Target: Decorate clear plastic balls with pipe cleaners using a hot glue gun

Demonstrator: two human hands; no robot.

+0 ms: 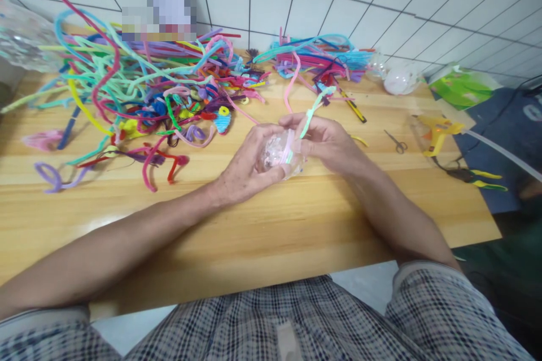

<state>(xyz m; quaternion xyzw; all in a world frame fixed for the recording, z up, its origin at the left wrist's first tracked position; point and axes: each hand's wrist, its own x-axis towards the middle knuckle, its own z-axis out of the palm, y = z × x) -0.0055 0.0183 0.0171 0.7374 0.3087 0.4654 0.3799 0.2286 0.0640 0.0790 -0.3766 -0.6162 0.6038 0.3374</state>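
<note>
A clear, shiny ball is held above the table between both hands. My left hand wraps round its left side, with the thumb along the lower front. Pink and pale green pipe cleaners run round the middle of the ball. From the top right of the ball a twisted green and pink length sticks up. My right hand is closed on the ball's right side, its thumb and fingers at the base of that twisted length. The right fingertips are partly hidden.
Tangled colourful pipe cleaners cover the back left of the wooden table. Behind the hands lies another bundle. To the right are a yellow cutter, small scissors, a yellow glue gun, pliers and clear balls.
</note>
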